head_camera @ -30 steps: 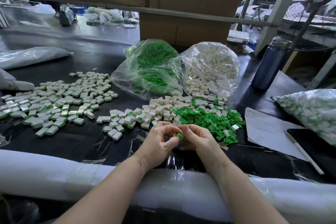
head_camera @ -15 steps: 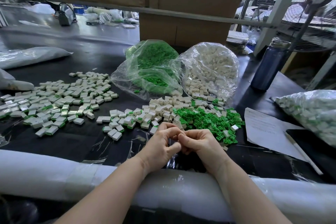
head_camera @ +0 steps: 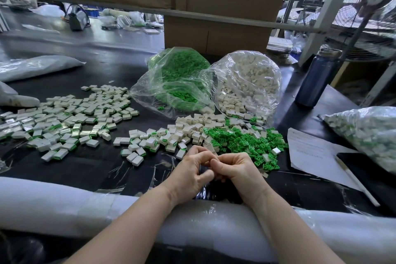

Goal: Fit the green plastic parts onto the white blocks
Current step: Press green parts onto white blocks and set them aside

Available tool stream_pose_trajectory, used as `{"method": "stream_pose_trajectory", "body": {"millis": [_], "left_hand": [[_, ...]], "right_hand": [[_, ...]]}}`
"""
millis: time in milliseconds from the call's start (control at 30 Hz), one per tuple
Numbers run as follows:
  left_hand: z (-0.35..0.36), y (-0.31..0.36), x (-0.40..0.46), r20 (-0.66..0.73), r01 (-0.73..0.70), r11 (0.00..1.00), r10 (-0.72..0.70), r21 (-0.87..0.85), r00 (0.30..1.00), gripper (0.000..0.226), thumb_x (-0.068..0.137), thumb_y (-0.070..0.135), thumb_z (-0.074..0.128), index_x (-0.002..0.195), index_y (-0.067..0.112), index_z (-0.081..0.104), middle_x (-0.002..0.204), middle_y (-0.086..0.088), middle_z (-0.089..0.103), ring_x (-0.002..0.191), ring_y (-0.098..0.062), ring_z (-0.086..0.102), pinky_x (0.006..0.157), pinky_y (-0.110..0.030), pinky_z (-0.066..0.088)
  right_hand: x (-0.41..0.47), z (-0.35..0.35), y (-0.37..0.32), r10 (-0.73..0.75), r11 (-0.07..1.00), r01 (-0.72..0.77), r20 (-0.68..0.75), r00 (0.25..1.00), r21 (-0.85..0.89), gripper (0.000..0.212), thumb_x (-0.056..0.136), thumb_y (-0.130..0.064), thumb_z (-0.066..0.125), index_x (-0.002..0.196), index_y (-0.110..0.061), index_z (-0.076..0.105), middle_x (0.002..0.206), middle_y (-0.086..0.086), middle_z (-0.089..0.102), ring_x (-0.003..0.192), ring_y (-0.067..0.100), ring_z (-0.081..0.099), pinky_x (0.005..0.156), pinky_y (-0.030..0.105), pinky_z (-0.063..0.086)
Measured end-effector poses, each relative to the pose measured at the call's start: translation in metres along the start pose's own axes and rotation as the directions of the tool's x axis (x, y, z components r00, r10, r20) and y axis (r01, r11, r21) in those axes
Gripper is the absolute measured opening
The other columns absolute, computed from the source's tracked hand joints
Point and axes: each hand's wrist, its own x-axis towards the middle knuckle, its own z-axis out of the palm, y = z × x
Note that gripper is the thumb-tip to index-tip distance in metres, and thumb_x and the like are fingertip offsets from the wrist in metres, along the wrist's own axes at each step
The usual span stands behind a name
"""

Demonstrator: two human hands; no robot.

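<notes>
Head view shows both hands pressed together low at the centre of the table (head_camera: 107, 169), fingers curled inward. The left hand (head_camera: 188, 176) and right hand (head_camera: 237, 169) touch at thumbs and fingertips, pinching something between them; whatever they hold is hidden, so I cannot tell its colour, long axis or which way it points.

At 1 o'clock from the hands lies a loose heap of green parts (head_camera: 242, 141), small, openwork and lying every way. At 12 o'clock, touching that heap, sits a scatter of white blocks (head_camera: 192, 128), small flat rectangles with no common direction. At 10 o'clock, well apart, spreads a wider field of finished blocks (head_camera: 70, 118), white with green edges.

Behind the heaps stand two open clear bags: a green bag (head_camera: 177, 83) and a white bag (head_camera: 246, 83). At 2 o'clock stands a blue bottle (head_camera: 315, 79); at 3 o'clock lie a sheet of paper (head_camera: 310, 150) and another filled bag (head_camera: 368, 133).
</notes>
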Motion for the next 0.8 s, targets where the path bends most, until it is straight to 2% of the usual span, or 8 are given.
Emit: {"method": "stream_pose_trajectory", "body": {"millis": [133,300,400,533,600,700,800], "left_hand": [[0.0001,0.0002,-0.0002,0.001,-0.004,1.0,0.004,0.003,1.0,0.021,0.083,0.0,0.056,0.09,0.019,0.06,0.104,0.002,0.044,0.099,-0.007,0.048,0.09,-0.007,0.035],[-0.0007,0.0016,-0.0009,0.003,-0.007,1.0,0.007,0.01,1.0,0.022,0.083,-0.001,0.056,0.09,0.02,0.06,0.105,0.0,0.044,0.101,-0.01,0.048,0.093,-0.011,0.036],[-0.0017,0.002,-0.0013,-0.015,-0.005,1.0,0.005,-0.019,1.0,0.02,0.085,-0.001,0.054,0.09,0.017,0.06,0.107,-0.003,0.044,0.095,-0.008,0.049,0.084,-0.008,0.039],[-0.0027,0.0007,-0.0002,-0.08,0.026,0.994,-0.034,-0.107,0.996,0.008,0.088,0.009,0.06,0.091,0.016,0.063,0.11,-0.005,0.044,0.095,-0.02,0.056,0.084,-0.02,0.049],[-0.0027,-0.0006,0.0007,-0.118,0.047,0.992,-0.06,-0.113,0.991,0.008,0.087,0.01,0.061,0.09,0.016,0.064,0.11,-0.004,0.044,0.096,-0.024,0.057,0.084,-0.021,0.05],[-0.002,-0.0009,0.0014,-0.128,0.063,0.991,-0.078,-0.119,0.989,0.006,0.087,0.009,0.06,0.089,0.015,0.062,0.109,-0.003,0.044,0.093,-0.025,0.057,0.08,-0.021,0.052],[-0.0019,-0.0006,0.0012,-0.125,0.072,0.994,-0.083,-0.088,0.989,0.004,0.086,0.012,0.062,0.089,0.012,0.063,0.108,0.0,0.043,0.09,-0.019,0.055,0.077,-0.015,0.049]], "right_hand": [[0.0007,-0.0003,0.001,-0.002,1.0,0.002,-0.005,1.0,0.017,0.01,0.081,-0.005,0.065,0.078,-0.001,0.074,0.069,0.018,0.062,0.062,0.024,0.054,0.059,0.028,0.044],[0.0003,-0.0001,0.001,-0.016,0.999,0.016,-0.008,1.0,0.044,0.012,0.08,-0.005,0.065,0.081,0.005,0.072,0.061,0.012,0.064,0.053,0.016,0.058,0.051,0.022,0.047],[0.0002,0.0019,0.0003,-0.033,0.999,0.033,-0.006,0.999,0.037,0.022,0.078,-0.015,0.066,0.085,0.006,0.071,0.062,0.01,0.064,0.054,0.014,0.058,0.053,0.021,0.048],[-0.0001,0.005,-0.0021,-0.085,0.996,0.086,-0.045,0.995,0.018,0.03,0.076,-0.027,0.063,0.092,-0.002,0.071,0.073,0.012,0.069,0.065,0.017,0.064,0.06,0.024,0.054],[0.0003,0.0021,-0.0015,-0.094,0.993,0.103,-0.123,0.988,0.062,0.026,0.075,-0.024,0.066,0.092,-0.006,0.07,0.079,0.012,0.072,0.071,0.021,0.069,0.063,0.028,0.057],[0.0007,-0.001,-0.0003,-0.151,0.988,0.143,-0.183,0.971,-0.056,0.005,0.076,-0.008,0.072,0.081,-0.01,0.072,0.078,0.012,0.072,0.074,0.027,0.069,0.07,0.038,0.058],[0.0004,-0.0004,-0.0005,-0.219,0.967,0.187,-0.194,0.956,-0.171,0.012,0.074,-0.002,0.074,0.072,-0.013,0.072,0.073,0.009,0.071,0.069,0.021,0.068,0.066,0.033,0.057]]}}
